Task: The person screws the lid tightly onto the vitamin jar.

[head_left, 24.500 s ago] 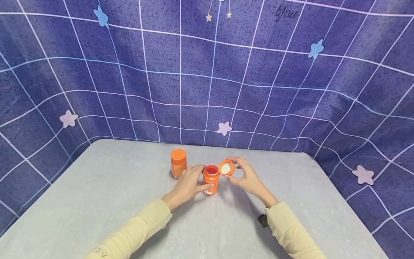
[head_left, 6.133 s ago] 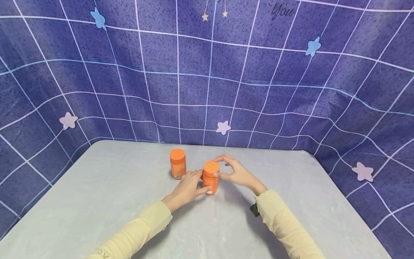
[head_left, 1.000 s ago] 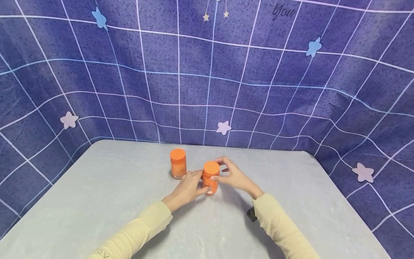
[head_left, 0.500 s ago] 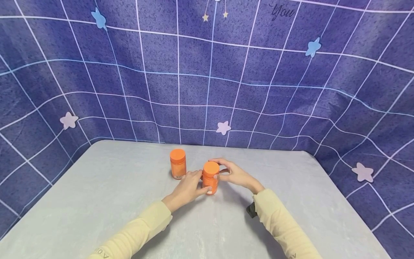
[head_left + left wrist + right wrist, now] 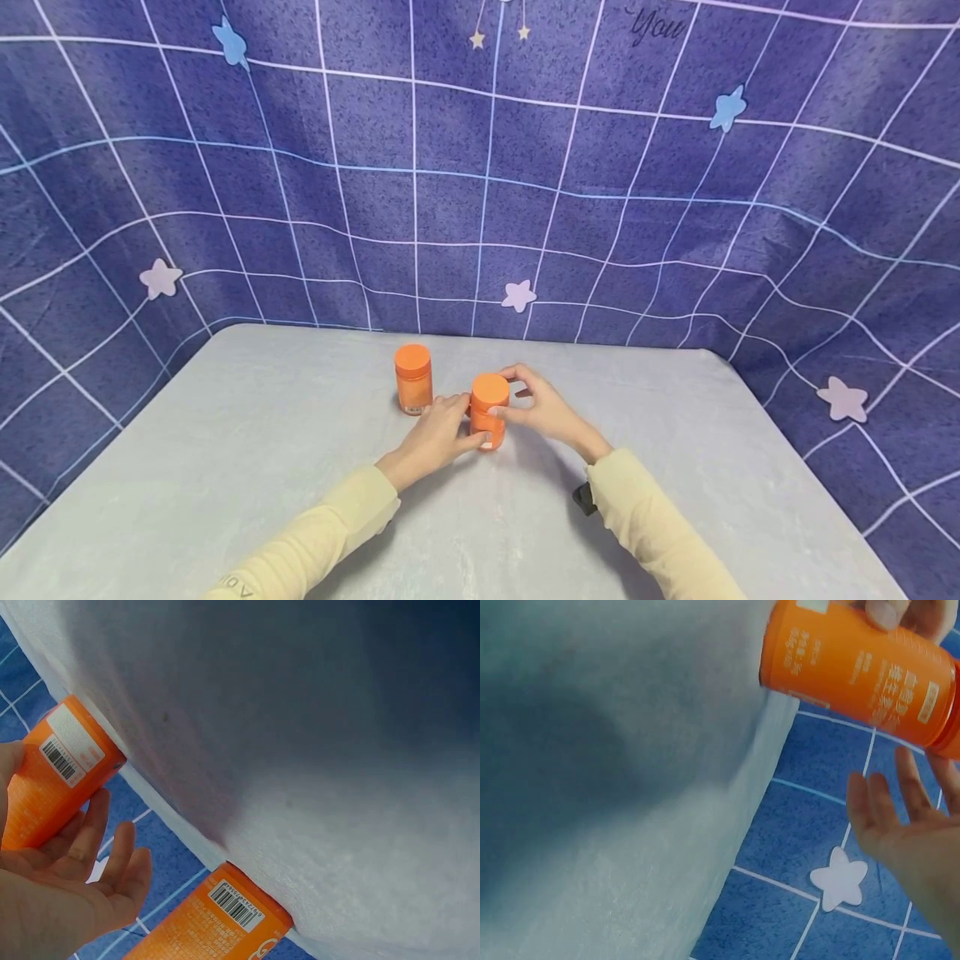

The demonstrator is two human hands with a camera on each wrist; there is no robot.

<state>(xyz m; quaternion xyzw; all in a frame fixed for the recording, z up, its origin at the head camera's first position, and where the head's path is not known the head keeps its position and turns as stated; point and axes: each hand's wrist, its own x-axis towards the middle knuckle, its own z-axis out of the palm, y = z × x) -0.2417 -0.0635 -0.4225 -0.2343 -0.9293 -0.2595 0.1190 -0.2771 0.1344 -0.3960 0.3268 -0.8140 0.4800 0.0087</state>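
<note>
An orange screw-top bottle (image 5: 491,422) stands upright on the table with its orange cap (image 5: 490,388) seated on the neck. My left hand (image 5: 433,437) grips the bottle's body, thumb across the front and fingers behind; the left wrist view shows the barcode label on this bottle (image 5: 52,780). From the right, my right hand (image 5: 551,411) pinches the cap, thumb at the front and index finger at the back. In the right wrist view the other fingers of that hand (image 5: 911,844) spread below the cap end of the bottle (image 5: 855,675).
A second orange bottle (image 5: 413,382), capped and upright, stands left of and behind the held one, close to my left knuckles. Behind the grey table (image 5: 262,433) hangs a blue curtain (image 5: 450,208) with a grid and stars.
Long before, the bottle was uncapped and my right hand held the cap; later the cap sat on it. In the last half second my right thumb slid left and index finger right around the cap.
</note>
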